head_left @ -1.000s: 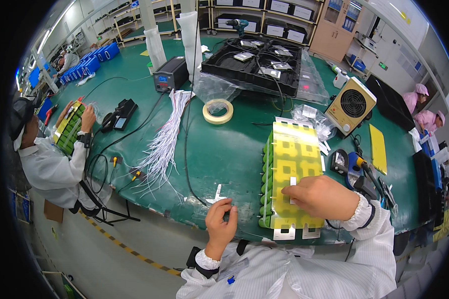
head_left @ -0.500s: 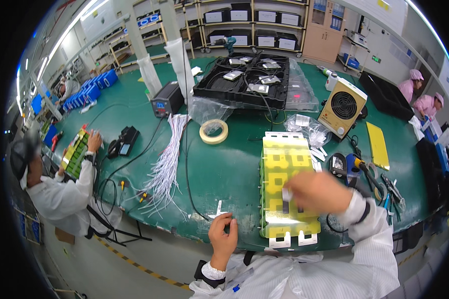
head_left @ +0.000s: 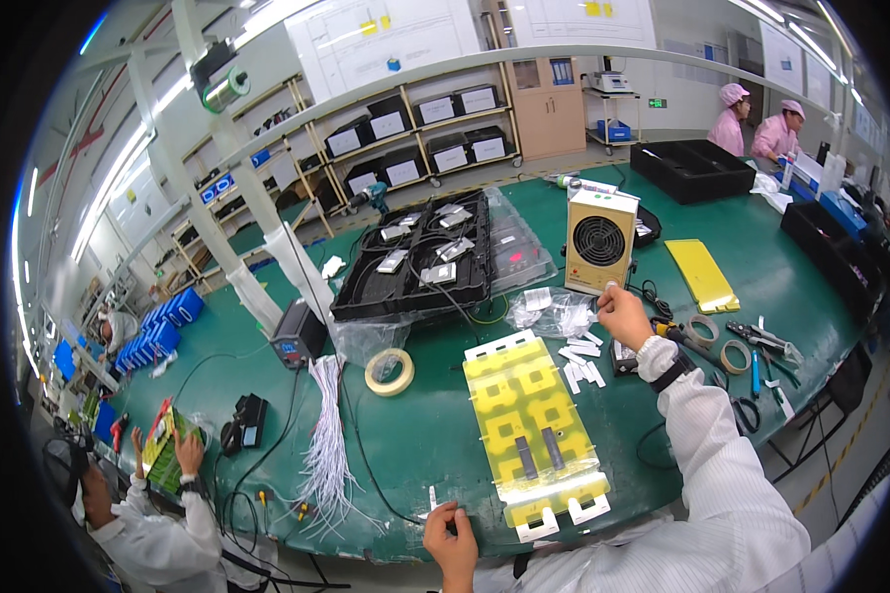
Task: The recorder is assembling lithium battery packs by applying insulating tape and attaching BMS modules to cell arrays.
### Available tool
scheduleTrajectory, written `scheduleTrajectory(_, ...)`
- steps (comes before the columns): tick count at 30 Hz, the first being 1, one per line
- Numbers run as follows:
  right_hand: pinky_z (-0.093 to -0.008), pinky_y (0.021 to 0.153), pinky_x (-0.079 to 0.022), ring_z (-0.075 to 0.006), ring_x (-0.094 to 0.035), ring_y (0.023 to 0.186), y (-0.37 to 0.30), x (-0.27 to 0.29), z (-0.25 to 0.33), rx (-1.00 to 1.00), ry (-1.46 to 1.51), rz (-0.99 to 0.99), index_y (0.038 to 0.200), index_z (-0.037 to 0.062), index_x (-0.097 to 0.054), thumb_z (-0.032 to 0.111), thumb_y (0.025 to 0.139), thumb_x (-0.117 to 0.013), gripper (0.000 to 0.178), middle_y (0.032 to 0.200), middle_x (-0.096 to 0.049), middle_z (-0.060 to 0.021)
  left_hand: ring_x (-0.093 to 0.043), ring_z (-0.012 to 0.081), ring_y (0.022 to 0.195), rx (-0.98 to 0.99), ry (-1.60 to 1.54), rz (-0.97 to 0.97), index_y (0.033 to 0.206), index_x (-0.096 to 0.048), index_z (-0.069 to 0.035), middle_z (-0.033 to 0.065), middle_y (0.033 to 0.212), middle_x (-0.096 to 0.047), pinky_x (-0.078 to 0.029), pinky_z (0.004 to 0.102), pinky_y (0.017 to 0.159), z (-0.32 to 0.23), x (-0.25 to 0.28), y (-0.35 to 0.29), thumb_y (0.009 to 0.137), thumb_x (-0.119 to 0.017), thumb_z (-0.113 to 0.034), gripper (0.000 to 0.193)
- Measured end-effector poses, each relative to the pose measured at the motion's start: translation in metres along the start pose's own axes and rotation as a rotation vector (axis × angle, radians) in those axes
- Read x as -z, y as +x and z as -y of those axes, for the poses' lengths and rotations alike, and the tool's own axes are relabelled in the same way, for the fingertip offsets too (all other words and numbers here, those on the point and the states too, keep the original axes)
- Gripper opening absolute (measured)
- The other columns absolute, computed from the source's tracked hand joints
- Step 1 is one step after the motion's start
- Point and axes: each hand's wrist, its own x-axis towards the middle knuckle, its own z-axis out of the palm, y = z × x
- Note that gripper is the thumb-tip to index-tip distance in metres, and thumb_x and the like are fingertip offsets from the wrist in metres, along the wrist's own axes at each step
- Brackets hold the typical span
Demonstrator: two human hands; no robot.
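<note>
Right hand (head_left: 625,318) at the tan fan (head_left: 600,240), fingertips close together; whether they hold anything cannot be told.
Left hand (head_left: 451,544) sits loosely open, near edge. Between them, the yellow-covered pack (head_left: 534,415) bears dark strips (head_left: 526,459); strip-laying seems underway, the next move calling for careful alignment.

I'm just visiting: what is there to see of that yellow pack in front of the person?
The yellow pack is long and roughly rectangular, with a shiny, plastic-looking top that shows paler blocky shapes. Two dark strips lie side by side on its nearer half. White notched tabs stick out at its near end, and a white edge shows at the far one. It lies lengthwise away from the person on the green table; neither hand touches it.
</note>
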Motion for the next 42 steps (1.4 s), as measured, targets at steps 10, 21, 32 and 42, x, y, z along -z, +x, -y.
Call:
scheduleTrajectory(10,-0.0389,0.064,-0.057,-0.0297,-0.071,0.067,0.033,-0.050,-0.063,0.023,-0.187,-0.004,0.094,-0.0020,-0.070,0.006,0.081,-0.066,0.015,0.078,-0.070,-0.0178,-0.063,0.0274,0.085,0.028,0.099,0.094,0.109,-0.067,0.000,0.0137,0.106,-0.067,-0.051,0.0392,0.074,0.028,0.000,-0.015,0.096,-0.067,-0.017,0.021)
scheduleTrajectory(21,-0.0320,0.057,-0.054,-0.0169,-0.068,0.061,-0.015,-0.006,0.042,-0.009,0.426,0.017,0.094,-0.0056,-0.067,0.015,0.092,-0.052,0.026,0.076,-0.071,-0.0126,-0.065,0.0203,0.083,0.080,0.049,0.108,0.105,-0.069,0.003,0.0123,0.091,-0.070,-0.051,0.0331,0.075,0.014,-0.002,-0.008,0.099,-0.064,-0.015,0.020)
scheduleTrajectory(32,-0.0296,0.055,-0.044,-0.0105,-0.055,0.056,-0.056,0.003,0.065,0.008,0.446,0.237,0.067,-0.0020,-0.070,0.045,0.096,-0.064,0.056,0.060,-0.064,-0.0056,-0.066,0.0322,0.083,0.028,0.090,0.148,0.105,-0.067,0.001,0.0174,0.097,-0.070,-0.053,0.0374,0.075,0.020,-0.003,-0.014,0.096,-0.065,-0.016,0.019)
scheduleTrajectory(42,-0.0416,0.077,-0.052,-0.0358,-0.069,0.084,-0.098,0.022,0.144,0.370,0.382,0.361,0.111,0.0018,-0.065,0.026,0.095,-0.061,0.030,0.089,-0.072,-0.0159,-0.067,0.0342,0.074,0.020,0.182,0.100,0.096,-0.073,0.002,0.0197,0.085,-0.072,-0.053,0.0414,0.070,0.026,-0.004,-0.010,0.095,-0.068,-0.018,0.021)
